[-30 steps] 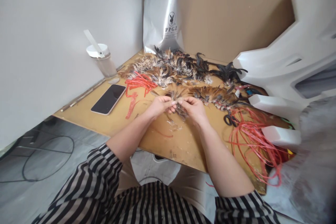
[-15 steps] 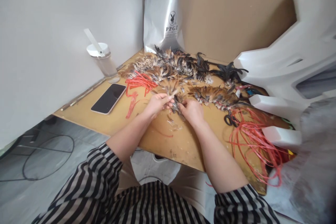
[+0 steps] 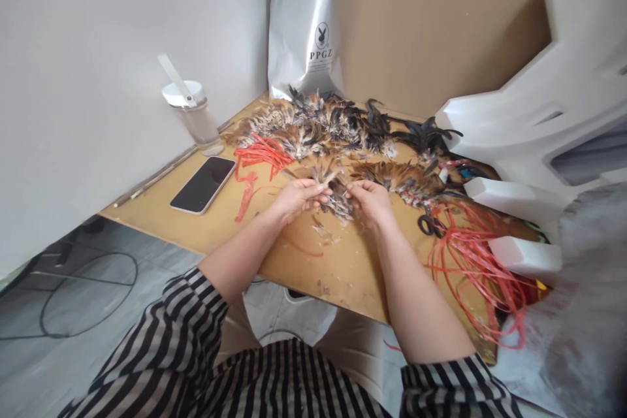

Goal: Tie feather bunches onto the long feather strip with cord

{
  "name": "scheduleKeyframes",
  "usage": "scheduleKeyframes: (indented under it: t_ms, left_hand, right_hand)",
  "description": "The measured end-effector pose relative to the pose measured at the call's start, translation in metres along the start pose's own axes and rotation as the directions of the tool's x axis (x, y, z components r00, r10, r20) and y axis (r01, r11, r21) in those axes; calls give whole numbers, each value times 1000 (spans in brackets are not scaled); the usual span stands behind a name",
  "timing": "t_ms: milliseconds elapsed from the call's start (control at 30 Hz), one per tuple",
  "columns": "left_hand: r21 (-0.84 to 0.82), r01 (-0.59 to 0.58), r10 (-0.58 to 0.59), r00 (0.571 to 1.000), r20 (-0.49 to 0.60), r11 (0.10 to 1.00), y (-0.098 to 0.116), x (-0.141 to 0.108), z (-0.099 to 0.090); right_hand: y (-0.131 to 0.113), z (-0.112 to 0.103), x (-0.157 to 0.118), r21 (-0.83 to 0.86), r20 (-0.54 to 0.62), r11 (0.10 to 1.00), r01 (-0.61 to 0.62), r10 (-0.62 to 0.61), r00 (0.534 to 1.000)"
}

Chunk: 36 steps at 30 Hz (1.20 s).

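My left hand (image 3: 300, 199) is closed, its thumb and fingers pinching a small bunch of brown feathers (image 3: 323, 171) that fans out upward. Just to the right, my right hand (image 3: 373, 202) makes a pinch too, at the edge of the loose feathers; what lies between its fingertips is too small to make out clearly. A little heap of dark and pale feathers (image 3: 339, 204) rests on the table between both hands. Behind them spreads a big pile of brown and black feathers (image 3: 313, 124). A row of tied feather bunches (image 3: 401, 179) lies right of my right hand.
On the wooden table (image 3: 161, 225) are a phone (image 3: 203, 184), a lidded cup (image 3: 193, 117), cut red strips (image 3: 262, 151), black-handled scissors (image 3: 427, 223) and a tangle of red plastic strands (image 3: 482, 261). A silver bag (image 3: 298, 32) stands at the back; white foam pieces (image 3: 524, 111) crowd the right side.
My right hand has shifted right, away from my left hand, uncovering more of the small feather heap. My left hand has moved slightly to the right with its feathers.
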State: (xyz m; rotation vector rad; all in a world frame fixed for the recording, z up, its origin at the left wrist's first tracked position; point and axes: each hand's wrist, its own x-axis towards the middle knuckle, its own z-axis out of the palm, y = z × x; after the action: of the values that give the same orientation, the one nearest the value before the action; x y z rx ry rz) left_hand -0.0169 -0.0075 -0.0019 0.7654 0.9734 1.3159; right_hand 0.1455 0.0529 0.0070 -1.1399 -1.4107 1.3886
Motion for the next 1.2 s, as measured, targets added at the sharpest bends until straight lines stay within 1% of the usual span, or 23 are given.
scheduleKeyframes:
  t_ms: [67, 133, 333, 467, 600, 667, 733, 833, 900, 967, 1100, 1200]
  left_hand:
    - [2, 26, -26, 999, 24, 1000, 0, -2, 1]
    - [-4, 44, -44, 998, 55, 999, 0, -3, 2]
    - [-70, 88, -75, 983, 170, 994, -1, -4, 1]
    - [-147, 111, -86, 981, 173, 983, 0, -3, 1]
    - [-237, 115, -75, 982, 171, 965, 3, -3, 1]
    - [-285, 113, -65, 983, 173, 952, 4, -3, 0]
    - [-327, 120, -64, 982, 176, 938, 4, -3, -1]
    - [-352, 148, -84, 978, 191, 924, 5, -3, -2]
    - [-361, 167, -95, 973, 208, 917, 5, -3, -3]
    - [-369, 179, -102, 970, 219, 912, 5, -4, -3]
    - [-368, 189, -118, 972, 205, 910, 7, -5, -2]
    - [-352, 170, -105, 975, 198, 920, 6, -5, -2]
  right_hand:
    - [-6, 2, -4, 170, 53, 984, -44, 35, 998]
    - [-9, 7, -7, 262, 84, 963, -66, 45, 995]
    - [-6, 25, -16, 328, 70, 942, -70, 50, 996]
    - [-5, 29, -18, 369, 125, 922, -116, 75, 989]
    - [-6, 25, -17, 444, 189, 877, -184, 109, 976]
    - [-7, 23, -16, 454, 221, 861, -230, 141, 965]
    - [-7, 21, -17, 456, 268, 852, -256, 143, 953]
    - [-8, 21, -20, 465, 342, 849, -250, 88, 935]
    - [-7, 22, -22, 463, 364, 855, -231, 54, 930]
    - [-7, 24, -22, 455, 362, 866, -207, 33, 932]
    - [-6, 25, -21, 436, 321, 886, -160, 13, 947]
    - [-6, 25, -21, 420, 302, 896, -142, 10, 953]
